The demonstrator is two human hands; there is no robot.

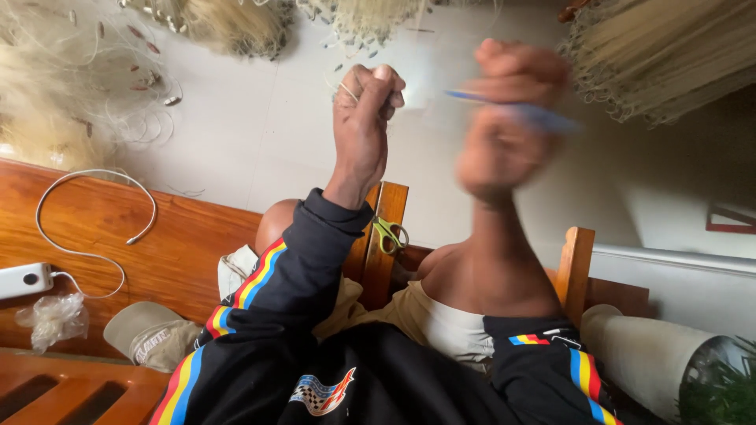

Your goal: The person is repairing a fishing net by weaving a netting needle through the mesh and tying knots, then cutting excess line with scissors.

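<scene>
My left hand (pixel 364 118) is raised in front of me, fingers pinched shut on thin pale net twine (pixel 346 90). My right hand (pixel 508 118) is blurred with motion and grips a slim blue netting needle (pixel 535 114) that sticks out to the right. Both sleeves are black with red, yellow and blue stripes. Pale fishing net (pixel 661 55) lies bunched at the upper right, and more net (pixel 236 24) is heaped along the top. My bare knees show below the hands.
Green-handled scissors (pixel 388 234) hang on a wooden chair post (pixel 386 252). On the wooden bench (pixel 157 244) at left lie a white cable (pixel 87 212), a power strip (pixel 24 279), a plastic bag (pixel 53 319) and a cap (pixel 150 334). A plant pot (pixel 646 354) stands at lower right.
</scene>
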